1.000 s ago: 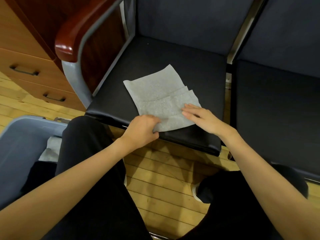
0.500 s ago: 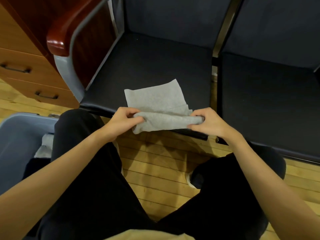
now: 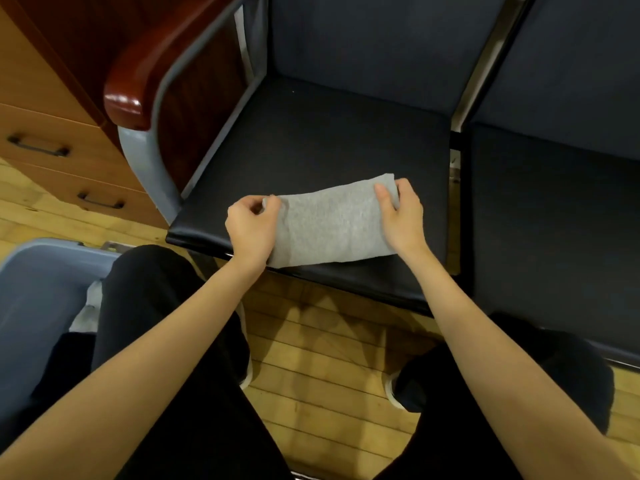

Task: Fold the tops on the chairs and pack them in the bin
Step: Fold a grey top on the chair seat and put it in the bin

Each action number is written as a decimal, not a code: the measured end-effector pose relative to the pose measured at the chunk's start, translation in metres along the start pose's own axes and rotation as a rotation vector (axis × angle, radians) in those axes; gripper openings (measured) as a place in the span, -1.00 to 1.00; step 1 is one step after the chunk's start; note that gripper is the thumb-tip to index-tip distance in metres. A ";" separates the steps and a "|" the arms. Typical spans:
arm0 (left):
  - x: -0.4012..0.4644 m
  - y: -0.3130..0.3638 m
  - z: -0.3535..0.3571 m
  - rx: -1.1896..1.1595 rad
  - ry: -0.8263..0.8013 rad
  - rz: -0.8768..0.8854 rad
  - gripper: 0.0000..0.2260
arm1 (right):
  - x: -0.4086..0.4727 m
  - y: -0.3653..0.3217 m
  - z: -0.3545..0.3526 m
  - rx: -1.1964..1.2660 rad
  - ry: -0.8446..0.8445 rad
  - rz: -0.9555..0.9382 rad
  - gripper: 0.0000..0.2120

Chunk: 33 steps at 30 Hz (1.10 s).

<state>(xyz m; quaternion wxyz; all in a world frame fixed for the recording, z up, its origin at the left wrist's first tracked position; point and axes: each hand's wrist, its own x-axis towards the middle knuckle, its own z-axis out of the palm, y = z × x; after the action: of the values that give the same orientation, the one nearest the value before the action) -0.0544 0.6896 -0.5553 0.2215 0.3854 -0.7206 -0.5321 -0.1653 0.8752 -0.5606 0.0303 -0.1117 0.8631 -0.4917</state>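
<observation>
The grey top (image 3: 332, 223), folded into a narrow band, lies on the front of the black chair seat (image 3: 311, 143). The left hand (image 3: 251, 226) pinches its end at nine o'clock; the right hand (image 3: 401, 216) pinches the end at three o'clock. At the frame's eight o'clock the grey bin (image 3: 38, 292) shows some pale fabric inside. Judging by this, folding is nearly done; packing this top remains. The neighbouring seat (image 3: 554, 220), at three o'clock, holds nothing.

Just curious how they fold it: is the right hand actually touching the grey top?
Touching. The head view shows the right hand pinching the far right corner of the grey top, thumb on the cloth and fingers curled round its edge.
</observation>
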 end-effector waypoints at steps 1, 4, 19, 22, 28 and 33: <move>0.008 0.000 0.003 0.023 0.005 0.010 -0.87 | 0.005 0.001 0.006 -0.054 0.013 -0.002 -0.77; 0.030 -0.003 0.013 0.071 0.004 0.057 -0.84 | 0.020 0.006 0.019 -0.164 0.036 0.029 -0.76; 0.066 -0.020 0.030 0.756 0.001 0.417 -0.61 | 0.034 0.017 0.053 -0.840 0.167 0.031 -0.61; 0.057 -0.019 0.026 0.782 0.049 0.163 -0.47 | 0.033 0.021 0.051 -0.861 0.185 0.091 -0.52; 0.036 -0.025 0.027 0.812 0.006 0.073 -0.37 | 0.024 0.019 0.047 -0.834 0.123 0.202 -0.43; 0.017 -0.019 0.033 0.677 -0.098 0.174 -0.52 | 0.005 0.014 0.037 -0.789 0.085 0.190 -0.50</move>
<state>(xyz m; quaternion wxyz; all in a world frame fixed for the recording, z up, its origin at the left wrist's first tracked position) -0.0827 0.6935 -0.5853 0.0908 0.3481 -0.8960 -0.2602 -0.1661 0.8496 -0.5912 -0.0053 -0.0143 0.9924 -0.1221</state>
